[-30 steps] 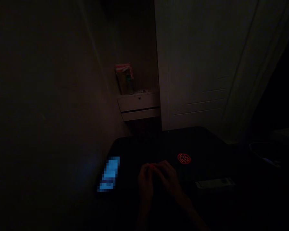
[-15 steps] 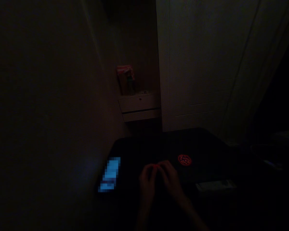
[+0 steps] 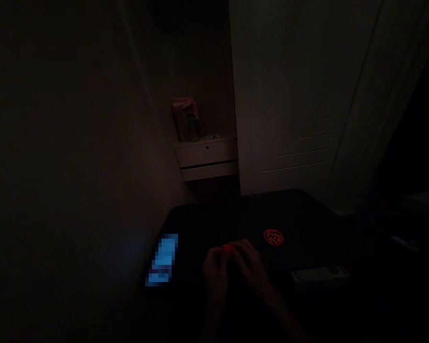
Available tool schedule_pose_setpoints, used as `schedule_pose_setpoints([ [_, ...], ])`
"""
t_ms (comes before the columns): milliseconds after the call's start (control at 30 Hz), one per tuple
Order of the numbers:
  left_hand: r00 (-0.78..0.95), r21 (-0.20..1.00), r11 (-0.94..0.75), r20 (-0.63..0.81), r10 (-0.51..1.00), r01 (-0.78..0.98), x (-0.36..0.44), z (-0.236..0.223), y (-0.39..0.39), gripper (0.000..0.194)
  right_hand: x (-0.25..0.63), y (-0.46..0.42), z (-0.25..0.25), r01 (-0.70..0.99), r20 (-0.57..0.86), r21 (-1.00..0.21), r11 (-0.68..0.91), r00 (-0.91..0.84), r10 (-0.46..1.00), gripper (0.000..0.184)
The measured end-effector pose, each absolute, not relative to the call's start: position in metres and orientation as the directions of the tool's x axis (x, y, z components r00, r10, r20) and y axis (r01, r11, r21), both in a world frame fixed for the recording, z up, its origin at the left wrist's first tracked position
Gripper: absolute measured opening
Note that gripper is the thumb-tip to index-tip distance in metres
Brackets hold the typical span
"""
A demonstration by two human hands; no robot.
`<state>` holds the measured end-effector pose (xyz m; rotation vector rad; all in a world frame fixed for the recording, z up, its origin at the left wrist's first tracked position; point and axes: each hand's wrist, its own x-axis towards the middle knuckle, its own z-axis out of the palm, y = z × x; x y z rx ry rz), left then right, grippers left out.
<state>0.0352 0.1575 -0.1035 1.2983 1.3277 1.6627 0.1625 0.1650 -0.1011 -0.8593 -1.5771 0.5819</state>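
In the dim head view, my left hand (image 3: 215, 269) and my right hand (image 3: 249, 262) meet at the fingertips over a dark table (image 3: 214, 221). Both are closed in a pinch on a small red object (image 3: 228, 248). It looks bright red, and the fingers cover part of it; its kind I cannot make out. Just beyond my right hand lies a round, red-rimmed disc (image 3: 273, 237) with several small red pieces or marks inside the rim.
A lit, blurred-out phone-like screen (image 3: 162, 259) lies at the table's left edge. A pale flat box (image 3: 320, 275) is at the near right edge. Behind stand a drawer unit (image 3: 209, 155) with a red-and-white package (image 3: 185, 116) on it, and a pale panelled door (image 3: 286, 95).
My hands shift slightly right and then back left, staying together at the fingertips. More of the small red object shows between the fingers now. The disc and the screen stay put.
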Motion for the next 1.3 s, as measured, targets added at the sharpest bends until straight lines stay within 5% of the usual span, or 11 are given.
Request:
schedule_pose_setpoints([
  [433, -0.381, 0.946, -0.308, 0.324, 0.866, 0.104, 0.036, -0.106, 0.156, 0.049, 0.164, 0.167, -0.102, 0.222, 0.571, -0.789, 0.573, -0.078, 0.817, 0.018],
  [1067, -0.136, 0.942, -0.291, 0.314, 0.939, 0.166, 0.037, -0.101, 0.157, 0.046, 0.168, 0.170, -0.104, 0.178, 0.590, -0.798, 0.576, 0.038, 0.806, 0.022],
  [1300, -0.204, 0.939, -0.295, 0.329, 0.922, 0.178, 0.040, -0.095, 0.155, 0.050, 0.165, 0.172, -0.103, 0.164, 0.593, -0.798, 0.579, 0.046, 0.804, 0.027],
])
